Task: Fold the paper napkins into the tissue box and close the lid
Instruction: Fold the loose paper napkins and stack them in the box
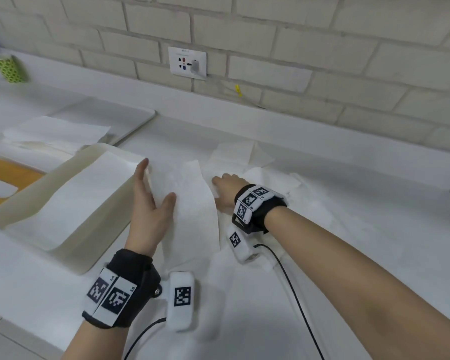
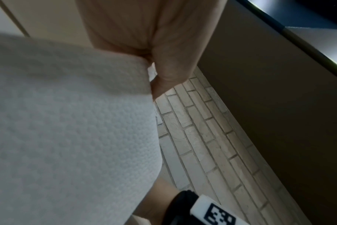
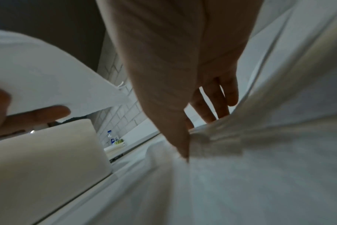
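The cream tissue box (image 1: 107,211) (image 3: 48,159) stands open on the white counter, left of centre, with a white napkin (image 1: 70,201) lying inside it. Its orange lid (image 1: 8,172), with a white oval slot, lies at the far left. My left hand (image 1: 157,185) (image 2: 158,60) pinches a long white napkin (image 1: 192,203) (image 2: 67,121) (image 3: 48,76) between thumb and fingers, beside the box's right wall. My right hand (image 1: 222,189) (image 3: 202,121) rests with straight fingers on a rumpled pile of napkins (image 1: 296,203) (image 3: 240,167) to the right.
A white tray (image 1: 109,113) sits behind the box, with flat napkins (image 1: 55,131) partly over it. A green patterned cup (image 1: 9,68) stands at the far left. A wall socket (image 1: 187,62) is set in the brick wall. Black wrist cables (image 1: 296,294) trail toward me.
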The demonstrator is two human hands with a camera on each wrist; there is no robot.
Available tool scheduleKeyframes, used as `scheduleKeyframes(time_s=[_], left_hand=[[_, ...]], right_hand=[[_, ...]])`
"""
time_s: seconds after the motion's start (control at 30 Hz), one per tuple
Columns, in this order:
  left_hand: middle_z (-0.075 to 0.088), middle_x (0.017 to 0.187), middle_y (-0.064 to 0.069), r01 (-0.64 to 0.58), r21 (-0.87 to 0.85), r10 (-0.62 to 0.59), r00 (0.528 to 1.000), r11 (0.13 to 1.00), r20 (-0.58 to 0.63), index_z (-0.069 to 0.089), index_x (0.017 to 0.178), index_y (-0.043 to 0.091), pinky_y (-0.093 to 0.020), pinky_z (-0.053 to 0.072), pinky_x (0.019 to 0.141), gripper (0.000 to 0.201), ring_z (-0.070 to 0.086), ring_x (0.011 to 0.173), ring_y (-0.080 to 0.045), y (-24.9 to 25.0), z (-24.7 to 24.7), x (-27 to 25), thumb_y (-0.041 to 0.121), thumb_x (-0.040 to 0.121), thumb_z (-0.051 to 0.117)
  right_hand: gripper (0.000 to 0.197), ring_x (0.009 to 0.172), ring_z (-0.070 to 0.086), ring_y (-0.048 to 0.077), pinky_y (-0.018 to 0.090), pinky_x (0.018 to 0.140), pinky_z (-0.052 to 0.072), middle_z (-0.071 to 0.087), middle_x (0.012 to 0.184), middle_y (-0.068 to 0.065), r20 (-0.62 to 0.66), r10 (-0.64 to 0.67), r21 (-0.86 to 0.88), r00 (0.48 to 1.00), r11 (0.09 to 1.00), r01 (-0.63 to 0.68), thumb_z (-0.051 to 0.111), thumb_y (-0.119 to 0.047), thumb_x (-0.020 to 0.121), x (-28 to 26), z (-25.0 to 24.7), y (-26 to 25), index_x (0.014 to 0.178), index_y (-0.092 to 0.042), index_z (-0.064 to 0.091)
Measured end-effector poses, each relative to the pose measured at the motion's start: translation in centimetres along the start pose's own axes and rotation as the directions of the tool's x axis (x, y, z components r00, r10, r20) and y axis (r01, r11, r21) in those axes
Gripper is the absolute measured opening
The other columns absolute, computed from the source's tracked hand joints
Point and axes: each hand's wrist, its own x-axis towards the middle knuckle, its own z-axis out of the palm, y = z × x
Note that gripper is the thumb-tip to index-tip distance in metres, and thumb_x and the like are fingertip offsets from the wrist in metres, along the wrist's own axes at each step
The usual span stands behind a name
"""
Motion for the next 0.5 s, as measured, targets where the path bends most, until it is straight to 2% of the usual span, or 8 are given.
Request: scheduleKeyframes(time_s=[0.07, 0.13, 0.17, 0.23, 0.3, 0.37, 0.5], left_hand=[[0.045, 0.141, 0.004, -0.046, 0.056, 0.046, 0.999, 0.997, 0.007, 0.036, 0.133, 0.045, -0.048, 0.037, 0.108, 0.060, 0.044, 0.130, -0.021, -0.1, -0.1, 0.0, 0.015, 0.085, 0.057], [0.055, 0.128, 0.009, -0.069, 0.093, 0.069, 0.998, 0.993, 0.003, 0.050, 0.127, 0.032, -0.044, 0.037, 0.109, 0.046, 0.048, 0.125, -0.018, -0.1, -0.2, 0.2, 0.003, 0.090, 0.053], [0.059, 0.120, 0.012, -0.057, 0.091, 0.056, 0.998, 0.994, 0.006, 0.056, 0.121, 0.031, -0.041, 0.038, 0.108, 0.042, 0.050, 0.121, -0.016, 0.0, -0.1, 0.1, 0.001, 0.091, 0.051], [0.061, 0.112, 0.020, -0.018, 0.052, 0.017, 1.000, 0.998, 0.020, 0.062, 0.108, 0.033, -0.036, 0.041, 0.106, 0.040, 0.054, 0.116, -0.011, 0.3, 0.0, 0.0, -0.002, 0.092, 0.049], [0.062, 0.110, 0.020, 0.014, 0.022, -0.015, 1.000, 1.000, 0.025, 0.064, 0.102, 0.034, -0.036, 0.043, 0.104, 0.039, 0.056, 0.114, -0.010, 0.4, 0.0, 0.0, -0.001, 0.093, 0.049], [0.062, 0.110, 0.020, 0.021, 0.026, -0.022, 1.000, 0.999, 0.018, 0.065, 0.100, 0.034, -0.038, 0.042, 0.106, 0.038, 0.056, 0.116, -0.011, 0.3, 0.0, 0.1, 0.000, 0.093, 0.050], [0.064, 0.112, 0.015, 0.043, 0.031, -0.043, 0.999, 0.999, 0.002, 0.065, 0.099, 0.039, -0.044, 0.042, 0.105, 0.040, 0.057, 0.118, -0.018, -0.1, -0.2, 0.3, 0.001, 0.089, 0.056]], right_hand=[[0.043, 0.105, 0.051, 0.031, 0.032, 0.072, 0.037, 0.050, 0.114, 0.013, 0.037, -0.014, -0.063, 0.999, 0.998, 0.017, 0.062, -0.015, 0.083, 0.2, -0.6, -0.3, 0.121, -0.007, 0.044], [0.045, 0.101, 0.054, 0.032, 0.034, 0.072, 0.040, 0.052, 0.112, 0.014, 0.072, -0.021, -0.105, 0.997, 0.994, 0.029, 0.065, -0.007, 0.079, 0.4, -0.9, -0.5, 0.119, -0.005, 0.045], [0.037, 0.096, 0.055, 0.031, 0.033, 0.071, 0.041, 0.053, 0.106, 0.013, 0.067, -0.023, -0.103, 0.998, 0.994, 0.030, 0.063, -0.005, 0.079, 0.3, -1.1, -0.7, 0.112, -0.005, 0.047], [0.009, 0.078, 0.052, 0.028, 0.030, 0.062, 0.038, 0.050, 0.085, 0.007, 0.004, 0.028, -0.070, 1.000, 0.997, -0.027, 0.054, -0.002, 0.082, 0.3, -1.4, -0.8, 0.083, -0.007, 0.047], [0.026, 0.065, 0.044, 0.024, 0.025, 0.050, 0.030, 0.038, 0.067, 0.002, -0.063, 0.103, 0.026, 0.993, 0.994, -0.102, 0.047, 0.001, 0.081, 0.3, -1.4, -0.8, 0.062, -0.011, 0.033], [0.032, 0.065, 0.041, 0.024, 0.024, 0.046, 0.023, 0.032, 0.063, 0.000, -0.115, 0.152, 0.163, 0.982, 0.978, -0.133, 0.046, -0.001, 0.081, 0.2, -1.4, -0.6, 0.057, -0.012, 0.028], [0.036, 0.057, 0.038, 0.021, 0.025, 0.048, 0.026, 0.034, 0.057, 0.000, -0.232, 0.190, 0.394, 0.954, 0.915, -0.086, 0.050, -0.005, 0.082, -0.4, -1.9, 0.3, 0.054, -0.012, 0.029]])
